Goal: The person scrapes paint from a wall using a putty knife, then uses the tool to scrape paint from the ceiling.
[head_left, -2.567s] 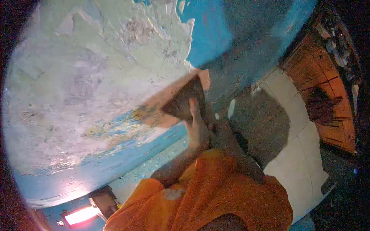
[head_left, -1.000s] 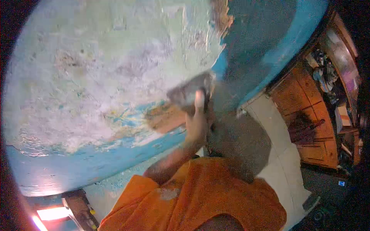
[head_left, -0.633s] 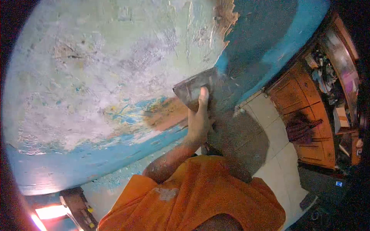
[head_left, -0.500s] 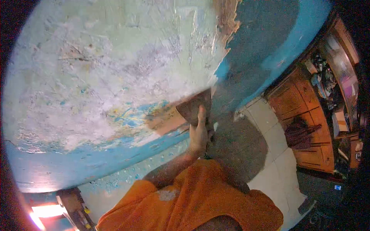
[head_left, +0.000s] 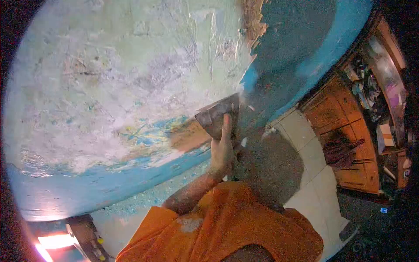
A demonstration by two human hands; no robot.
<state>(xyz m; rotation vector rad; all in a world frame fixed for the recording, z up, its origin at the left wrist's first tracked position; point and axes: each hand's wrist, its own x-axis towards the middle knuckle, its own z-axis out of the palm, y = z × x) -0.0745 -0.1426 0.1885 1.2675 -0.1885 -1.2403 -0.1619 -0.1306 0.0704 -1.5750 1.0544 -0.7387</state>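
My left hand point(head_left: 222, 150) is closed around a wide, flat scraper point(head_left: 218, 115), with the thumb stretched along its face. The scraper's broad far edge lies against the painted surface point(head_left: 131, 87), which is whitish-green with rough, peeling patches. Just left of the scraper is a bare brown patch point(head_left: 187, 136) with blue and yellow flecks beside it. A blue band point(head_left: 109, 187) runs along the surface's lower edge. My right hand cannot be made out; the area beside the right sleeve is dark.
Pale floor tiles point(head_left: 312, 161) lie to the right, beyond a dark shadow. Farther right stand an orange-brown wooden cabinet point(head_left: 360, 153) with a dark cloth on it and a shelf of clutter point(head_left: 371, 94). A bright light point(head_left: 56, 241) shines at the lower left.
My left hand and the scraper have shifted slightly left and up in the view. The surroundings have shifted a little too. The grip is the same.
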